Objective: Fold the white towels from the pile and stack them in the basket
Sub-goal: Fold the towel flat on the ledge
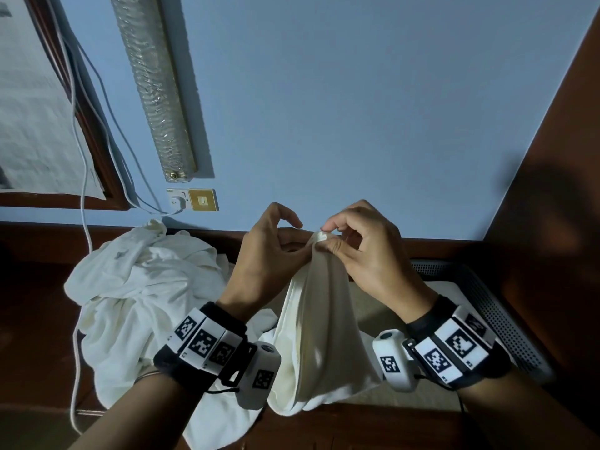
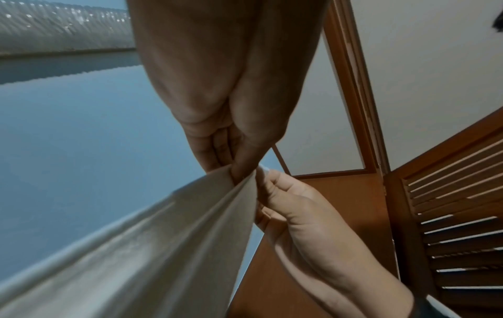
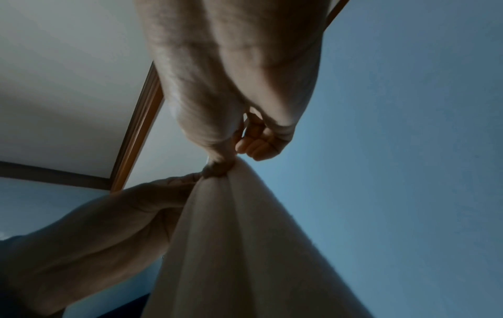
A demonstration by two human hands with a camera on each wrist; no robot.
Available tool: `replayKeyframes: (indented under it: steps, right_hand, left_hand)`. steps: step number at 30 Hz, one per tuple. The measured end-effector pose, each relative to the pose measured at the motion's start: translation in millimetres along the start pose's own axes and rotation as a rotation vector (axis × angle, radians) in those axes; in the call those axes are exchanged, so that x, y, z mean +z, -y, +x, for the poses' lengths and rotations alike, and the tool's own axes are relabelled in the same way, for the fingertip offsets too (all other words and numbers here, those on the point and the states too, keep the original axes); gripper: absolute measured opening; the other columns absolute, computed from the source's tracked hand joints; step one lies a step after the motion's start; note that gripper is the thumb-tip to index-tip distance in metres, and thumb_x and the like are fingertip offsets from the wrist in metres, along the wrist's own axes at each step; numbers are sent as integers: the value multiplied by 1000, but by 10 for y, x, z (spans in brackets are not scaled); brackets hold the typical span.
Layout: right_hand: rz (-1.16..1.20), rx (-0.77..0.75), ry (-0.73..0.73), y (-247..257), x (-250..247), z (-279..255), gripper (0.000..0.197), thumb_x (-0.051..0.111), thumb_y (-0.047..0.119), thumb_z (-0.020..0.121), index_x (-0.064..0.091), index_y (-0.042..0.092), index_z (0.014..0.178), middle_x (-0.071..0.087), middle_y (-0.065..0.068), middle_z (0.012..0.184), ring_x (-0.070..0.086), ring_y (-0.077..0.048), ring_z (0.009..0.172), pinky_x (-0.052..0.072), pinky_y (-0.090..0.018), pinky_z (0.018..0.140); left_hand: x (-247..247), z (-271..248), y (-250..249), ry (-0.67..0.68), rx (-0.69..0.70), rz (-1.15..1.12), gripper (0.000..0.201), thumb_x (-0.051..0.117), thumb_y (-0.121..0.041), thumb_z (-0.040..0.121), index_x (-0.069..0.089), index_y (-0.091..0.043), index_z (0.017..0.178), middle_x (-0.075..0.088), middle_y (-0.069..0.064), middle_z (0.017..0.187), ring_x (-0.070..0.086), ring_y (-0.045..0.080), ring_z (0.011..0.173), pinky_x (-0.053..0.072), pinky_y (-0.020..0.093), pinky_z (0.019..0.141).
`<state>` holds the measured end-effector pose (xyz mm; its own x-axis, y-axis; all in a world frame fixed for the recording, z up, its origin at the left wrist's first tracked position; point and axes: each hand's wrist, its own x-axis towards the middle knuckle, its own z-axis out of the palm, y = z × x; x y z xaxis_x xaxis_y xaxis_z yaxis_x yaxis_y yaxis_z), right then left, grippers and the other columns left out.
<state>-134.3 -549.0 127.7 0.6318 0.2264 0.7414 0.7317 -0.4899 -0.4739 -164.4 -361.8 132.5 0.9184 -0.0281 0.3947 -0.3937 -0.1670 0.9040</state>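
A white towel point(image 1: 316, 323) hangs bunched from both hands above the table, its lower end resting on the surface. My right hand point(image 1: 360, 245) pinches its top corner between thumb and forefinger. My left hand point(image 1: 272, 251) grips the cloth just below and left of that corner. The left wrist view shows the left hand point(image 2: 231, 163) pinching the towel point(image 2: 163, 247) beside the right hand point(image 2: 293, 210). In the right wrist view the right hand point(image 3: 223, 165) holds the towel point(image 3: 231, 247) at its peak. The pile of white towels point(image 1: 139, 287) lies to the left. The basket point(image 1: 496, 313) stands at the right with folded cloth inside.
A blue wall point(image 1: 357, 108) rises behind the dark wooden table point(image 1: 35, 287). White cables point(image 1: 81, 222) hang from a wall socket point(image 1: 178, 199) down past the pile. A dark wooden panel point(image 1: 552, 190) closes off the right side.
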Motion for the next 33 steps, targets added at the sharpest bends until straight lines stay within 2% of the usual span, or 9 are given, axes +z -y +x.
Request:
replayKeyframes:
  steps: [4,7,12,15,18,23,28,30,33]
  right_hand:
    - [-52,-29,31,-106,91,-81,15,76,13,92,64,8,100,57,0,99,56,-14,88,44,-19,79]
    - [-47,18,50,-221,100,-127,14,67,17,98,61,7,107,59,-1,104,59,-18,95,47,-24,85]
    - [-52,197,-33,-380,-21,-97,19,64,22,101,58,10,114,63,4,108,57,-8,98,43,-22,85]
    - [-78,288,-39,-539,-43,-100,17,62,19,102,56,9,115,62,6,107,57,-11,98,40,-21,83]
    - [-104,373,-12,-696,4,-172,15,59,20,104,52,10,113,60,4,100,57,-17,92,40,-27,77]
    - [-109,433,-80,-897,-30,-184,15,57,14,104,50,6,114,60,-3,99,57,-24,90,35,-26,74]
    - [-189,475,-86,-1032,-160,-86,19,59,17,104,53,4,117,61,-1,101,53,-21,91,31,-21,73]
    - [-211,460,-84,-1043,-217,15,22,60,20,103,55,4,117,61,0,99,52,-21,90,30,-21,73]
    - [-229,429,-116,-993,-353,270,22,61,23,103,56,6,116,60,1,97,51,-19,88,30,-22,72]
  left_hand:
    - [67,-10,188,-56,31,37,29,82,-14,87,55,-13,96,79,-3,86,76,14,82,59,28,73]
    - [94,-113,595,-78,52,292,17,76,-20,85,59,-21,85,67,-8,73,63,9,66,53,26,64]
    - [-87,-610,1515,109,-238,602,23,72,-23,79,50,-25,71,57,-10,63,55,5,61,38,26,55]
    - [-281,-827,1767,118,-362,592,25,74,-33,86,58,-25,69,66,-16,68,63,4,62,52,34,63]
    - [-502,-751,1683,78,-354,573,17,76,-31,77,61,-26,71,67,-5,69,64,11,66,57,41,67]
    - [-739,-629,1274,139,-197,605,27,82,-15,80,58,-25,75,65,-5,71,61,8,60,47,19,56]
    - [-928,-416,967,233,-28,658,23,76,-6,87,66,-24,77,70,-6,76,68,12,66,56,32,66]
    - [-1060,-186,850,275,12,752,20,73,-7,90,76,-26,85,74,-7,81,69,8,70,55,22,69]
    - [-1208,294,533,380,97,1011,25,66,-8,91,82,-26,89,79,-9,86,64,-13,64,46,4,65]
